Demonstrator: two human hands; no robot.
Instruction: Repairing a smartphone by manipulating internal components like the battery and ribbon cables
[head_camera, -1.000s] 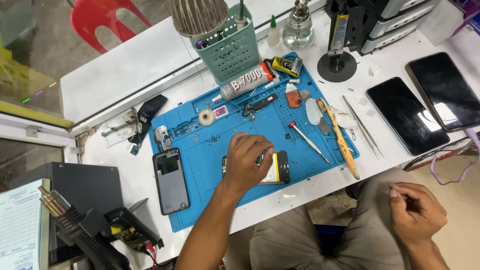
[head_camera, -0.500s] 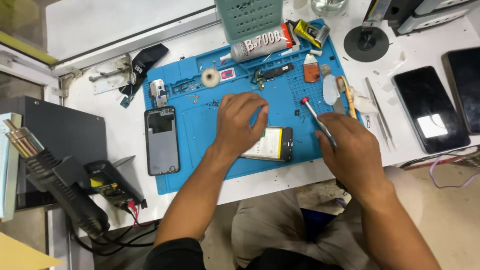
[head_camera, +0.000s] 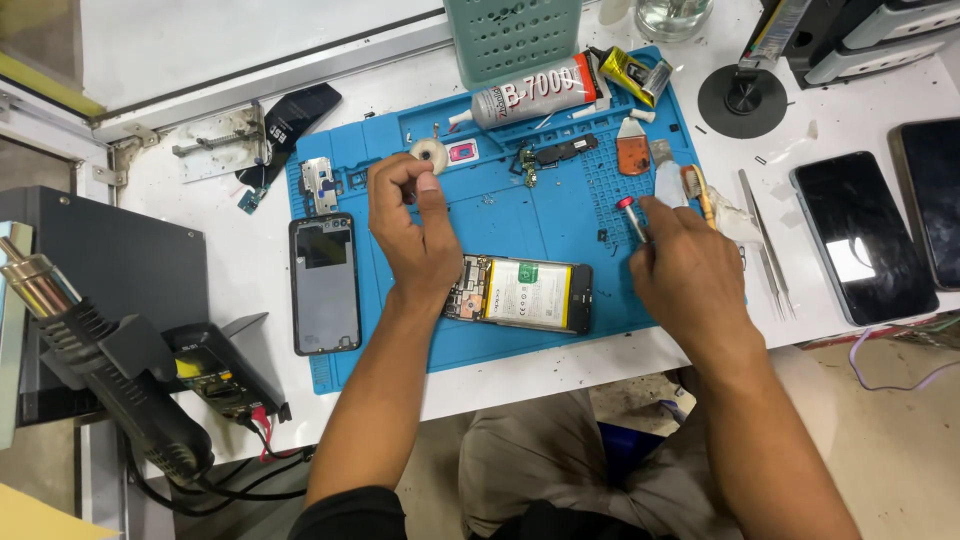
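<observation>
An opened phone (head_camera: 520, 293) with its yellow-edged battery showing lies on the blue work mat (head_camera: 500, 215). My left hand (head_camera: 410, 225) hovers just above the phone's left end, fingertips pinched together near a small white tape roll (head_camera: 430, 155); I see nothing between them. My right hand (head_camera: 685, 275) rests on the mat's right side and grips a thin screwdriver (head_camera: 628, 212) with a red cap. A grey phone back cover (head_camera: 325, 283) lies at the mat's left edge.
A glue tube (head_camera: 535, 95), a green basket (head_camera: 512, 38), small phone parts and an orange tool (head_camera: 700, 190) sit at the mat's far side. Tweezers (head_camera: 765, 240) and two dark phones (head_camera: 860, 235) lie right. A hot-air gun (head_camera: 110, 370) stands at left.
My left hand has lifted off the opened phone and pinched its fingers above the mat. My right hand with the screwdriver has drawn back a little toward the table's front edge.
</observation>
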